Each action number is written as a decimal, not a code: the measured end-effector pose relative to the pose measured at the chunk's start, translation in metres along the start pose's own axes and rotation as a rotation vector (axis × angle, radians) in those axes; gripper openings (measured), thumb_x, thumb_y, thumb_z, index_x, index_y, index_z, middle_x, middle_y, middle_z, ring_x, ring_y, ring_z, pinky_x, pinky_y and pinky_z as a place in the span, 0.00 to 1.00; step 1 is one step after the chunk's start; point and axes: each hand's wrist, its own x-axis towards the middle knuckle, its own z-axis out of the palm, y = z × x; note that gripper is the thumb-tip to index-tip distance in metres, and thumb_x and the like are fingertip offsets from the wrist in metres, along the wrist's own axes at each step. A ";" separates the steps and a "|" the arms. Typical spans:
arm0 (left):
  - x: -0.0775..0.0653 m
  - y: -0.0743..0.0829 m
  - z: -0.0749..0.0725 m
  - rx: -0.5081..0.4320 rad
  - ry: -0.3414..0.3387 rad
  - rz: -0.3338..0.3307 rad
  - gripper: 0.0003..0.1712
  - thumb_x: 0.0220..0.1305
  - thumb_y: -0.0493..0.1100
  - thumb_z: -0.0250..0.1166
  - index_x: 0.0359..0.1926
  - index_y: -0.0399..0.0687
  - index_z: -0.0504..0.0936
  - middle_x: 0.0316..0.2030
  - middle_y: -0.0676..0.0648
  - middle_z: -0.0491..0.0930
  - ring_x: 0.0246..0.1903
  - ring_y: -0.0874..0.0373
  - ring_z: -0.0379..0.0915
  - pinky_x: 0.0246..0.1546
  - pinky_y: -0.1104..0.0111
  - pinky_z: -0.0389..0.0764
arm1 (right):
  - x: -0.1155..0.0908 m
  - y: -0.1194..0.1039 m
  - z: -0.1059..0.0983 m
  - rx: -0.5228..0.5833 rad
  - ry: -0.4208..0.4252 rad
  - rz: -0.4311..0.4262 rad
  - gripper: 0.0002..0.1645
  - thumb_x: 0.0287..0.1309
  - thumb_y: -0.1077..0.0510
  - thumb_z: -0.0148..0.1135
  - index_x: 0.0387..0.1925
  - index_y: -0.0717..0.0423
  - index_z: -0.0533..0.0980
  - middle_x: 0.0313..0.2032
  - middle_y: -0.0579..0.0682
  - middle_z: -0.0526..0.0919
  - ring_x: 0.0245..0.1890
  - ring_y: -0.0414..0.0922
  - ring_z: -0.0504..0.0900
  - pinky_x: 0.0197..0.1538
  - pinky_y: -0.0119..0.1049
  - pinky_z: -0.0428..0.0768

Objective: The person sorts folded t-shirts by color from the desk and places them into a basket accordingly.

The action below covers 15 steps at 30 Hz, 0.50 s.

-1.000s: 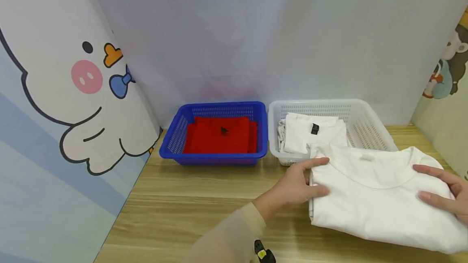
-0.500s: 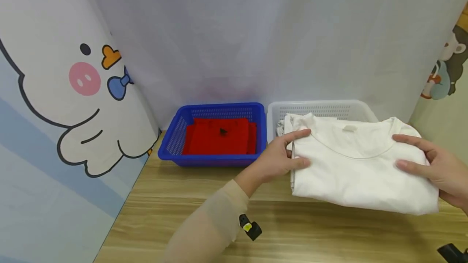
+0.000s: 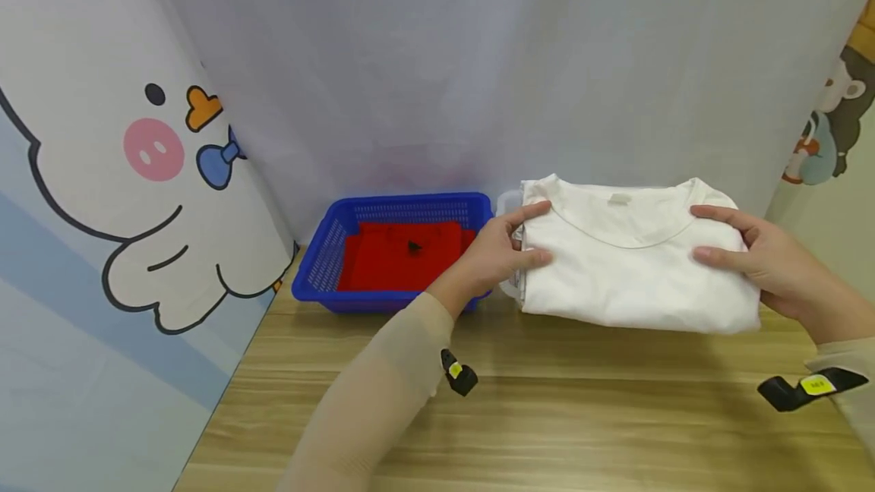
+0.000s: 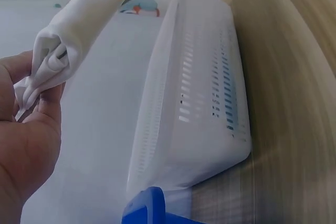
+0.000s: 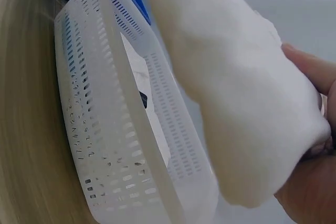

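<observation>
A folded white T-shirt (image 3: 629, 272), neckline and small label facing up, is held level by both hands. My left hand (image 3: 495, 253) grips its left side, thumb and index finger on top; in the left wrist view the other fingers curl under the rolled edge. On the opposite side my right hand (image 3: 772, 264) grips the shirt the same way. The shirt hangs above the white basket (image 5: 126, 114), hiding most of it in the head view. Inside that basket, the right wrist view shows white folded clothing (image 5: 152, 119) with a dark patch, below the held shirt.
A blue basket (image 3: 393, 298) holding folded red clothing (image 3: 417, 257) stands directly left of the white one. Both baskets sit on a wood-grain table (image 3: 547, 416), against a pale curtain (image 3: 437, 59). A cartoon-printed wall panel (image 3: 89, 249) borders the left.
Both hands have carried the folded T-shirt left and away from me, from beside the white basket's front to over it. The grip is the same, and the white clothing below is now covered.
</observation>
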 end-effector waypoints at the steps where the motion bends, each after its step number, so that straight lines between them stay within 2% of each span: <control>1: 0.005 -0.001 -0.001 0.015 0.007 0.000 0.42 0.54 0.34 0.73 0.67 0.69 0.69 0.57 0.48 0.71 0.42 0.54 0.81 0.40 0.60 0.83 | 0.004 0.000 -0.001 0.002 0.000 0.012 0.39 0.64 0.60 0.60 0.72 0.35 0.58 0.55 0.42 0.65 0.36 0.41 0.81 0.35 0.42 0.84; 5: 0.023 -0.010 -0.004 0.023 0.021 -0.015 0.42 0.54 0.37 0.73 0.66 0.72 0.69 0.62 0.50 0.66 0.43 0.54 0.80 0.41 0.60 0.83 | 0.018 0.004 -0.007 0.026 -0.007 0.040 0.39 0.64 0.58 0.61 0.71 0.34 0.58 0.59 0.42 0.60 0.38 0.39 0.80 0.37 0.39 0.83; 8: 0.035 -0.020 -0.008 0.029 0.039 -0.037 0.41 0.54 0.39 0.73 0.65 0.76 0.69 0.66 0.51 0.63 0.45 0.55 0.79 0.42 0.60 0.82 | 0.030 0.008 -0.009 0.021 -0.011 0.051 0.40 0.63 0.57 0.62 0.72 0.34 0.57 0.64 0.47 0.55 0.39 0.38 0.79 0.38 0.38 0.83; 12: 0.046 -0.030 -0.013 0.062 0.077 -0.058 0.41 0.54 0.40 0.74 0.64 0.79 0.69 0.68 0.52 0.60 0.51 0.55 0.75 0.46 0.60 0.81 | 0.045 0.010 -0.009 -0.032 -0.013 0.074 0.43 0.62 0.52 0.64 0.73 0.34 0.55 0.72 0.54 0.45 0.41 0.37 0.77 0.41 0.37 0.82; 15: 0.053 -0.037 -0.015 0.074 0.100 -0.070 0.41 0.54 0.40 0.74 0.64 0.77 0.70 0.69 0.52 0.59 0.54 0.54 0.73 0.48 0.60 0.80 | 0.057 0.010 -0.009 -0.073 -0.022 0.084 0.45 0.60 0.49 0.65 0.74 0.35 0.54 0.74 0.57 0.40 0.43 0.39 0.76 0.42 0.37 0.81</control>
